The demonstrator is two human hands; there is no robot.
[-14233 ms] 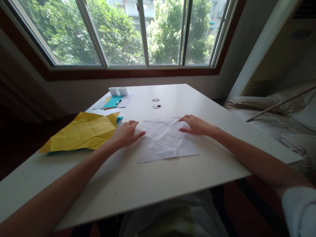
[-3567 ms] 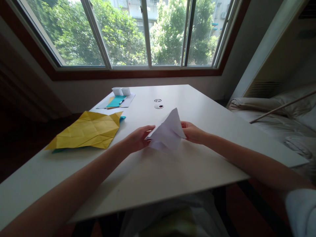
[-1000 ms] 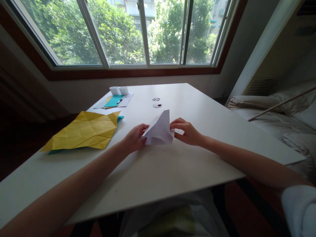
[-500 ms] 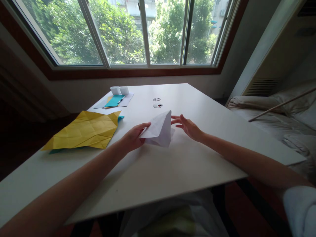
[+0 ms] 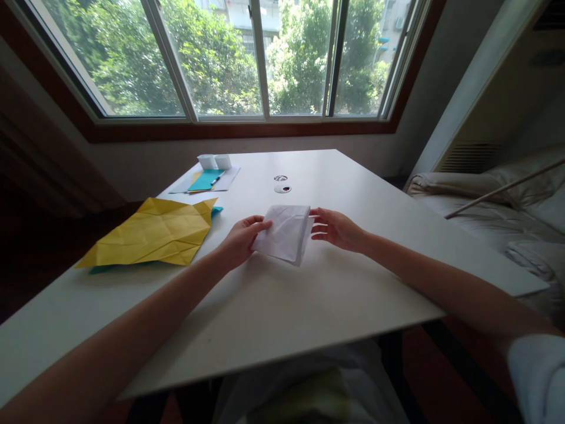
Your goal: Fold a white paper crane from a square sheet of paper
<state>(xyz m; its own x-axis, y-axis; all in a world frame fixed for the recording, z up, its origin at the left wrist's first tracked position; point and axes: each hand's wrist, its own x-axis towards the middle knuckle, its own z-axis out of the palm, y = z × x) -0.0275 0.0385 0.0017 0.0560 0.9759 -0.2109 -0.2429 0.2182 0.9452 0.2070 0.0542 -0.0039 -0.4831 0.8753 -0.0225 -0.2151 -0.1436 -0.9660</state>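
Observation:
A folded white paper (image 5: 286, 233), creased and roughly square, sits low over the white table (image 5: 309, 306). My left hand (image 5: 241, 240) pinches its left edge between thumb and fingers. My right hand (image 5: 338, 228) is at the paper's right edge with fingers spread; the fingertips touch or nearly touch it, and I cannot tell whether they grip.
A creased yellow sheet (image 5: 152, 238) lies to the left over a teal sheet. At the far left are white papers, a teal card (image 5: 203, 180) with a pen, and two small white boxes (image 5: 215, 161). Two round cable holes (image 5: 281, 188) lie beyond the paper. A sofa (image 5: 494, 212) stands right.
The white paper was flat and open long ago, then folded into a raised triangle. In the last second its upright flap has come down flat, and my right hand has let go and opened.

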